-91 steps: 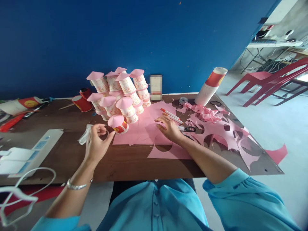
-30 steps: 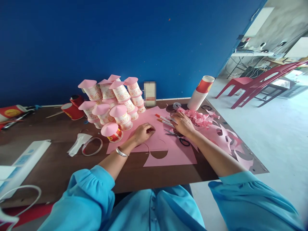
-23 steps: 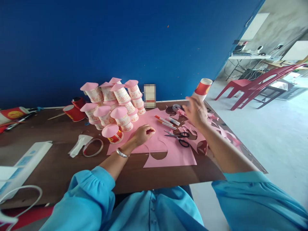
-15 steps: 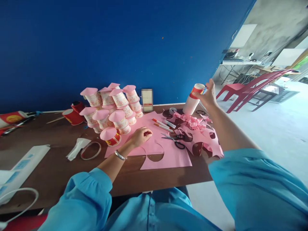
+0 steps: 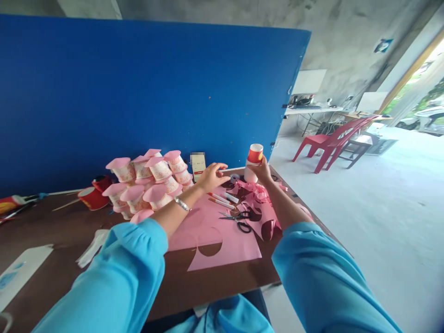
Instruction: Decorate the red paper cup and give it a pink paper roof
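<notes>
My right hand is wrapped round a stack of paper cups, red with a white rim at the top and white below, upright at the table's back right. Reaching toward it from the left, my left hand is empty, its fingers apart. Beneath that hand lie pens on pink paper. Black-handled scissors rest on the same sheet, blades half apart. To the left, several patterned paper cups with pink cone tops stand stacked in tiers, partly hidden by my left arm.
Pink paper scraps lie before the cup stack, with a tape roll beside them. A phone leans on the blue partition. Red cups and a white power strip are on the left. A red chair stands beyond the table.
My view has tilted up and turned right. My right hand has closed round the cup stack from beside it. My left hand has risen from the pink paper toward the stack, its fingers spreading.
</notes>
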### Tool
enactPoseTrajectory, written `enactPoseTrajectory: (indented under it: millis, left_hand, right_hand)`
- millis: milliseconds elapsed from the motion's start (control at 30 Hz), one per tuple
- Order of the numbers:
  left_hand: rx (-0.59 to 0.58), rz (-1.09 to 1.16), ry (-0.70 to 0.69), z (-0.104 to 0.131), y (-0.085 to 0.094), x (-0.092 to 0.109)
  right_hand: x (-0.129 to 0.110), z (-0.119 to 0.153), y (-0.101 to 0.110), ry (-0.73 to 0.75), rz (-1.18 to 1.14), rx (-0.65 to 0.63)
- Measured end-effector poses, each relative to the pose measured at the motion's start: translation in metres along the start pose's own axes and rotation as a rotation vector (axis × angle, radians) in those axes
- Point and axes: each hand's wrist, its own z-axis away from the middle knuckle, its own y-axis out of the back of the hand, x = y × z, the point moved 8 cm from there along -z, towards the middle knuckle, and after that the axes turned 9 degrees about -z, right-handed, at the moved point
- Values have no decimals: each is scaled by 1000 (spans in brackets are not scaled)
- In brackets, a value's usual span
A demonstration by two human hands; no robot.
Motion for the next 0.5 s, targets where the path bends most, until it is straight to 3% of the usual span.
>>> enactPoseTrajectory:
  millis: [133, 233, 367, 500]
  left_hand:
    - [19, -43, -43, -90, -18, 41]
    - [-16, -85, -131, -139, -34, 78]
    - [-102, -143, -210, -164, -48, 102]
    - [-104, -183, -202, -167, -49, 96]
  right_hand:
    - [-5, 7, -9, -46, -22, -34]
    - [-10, 8, -9, -64, -31, -54]
    - [-12, 8, -4, -99, -48, -72]
    - [-9, 8, -3, -126, -91, -104]
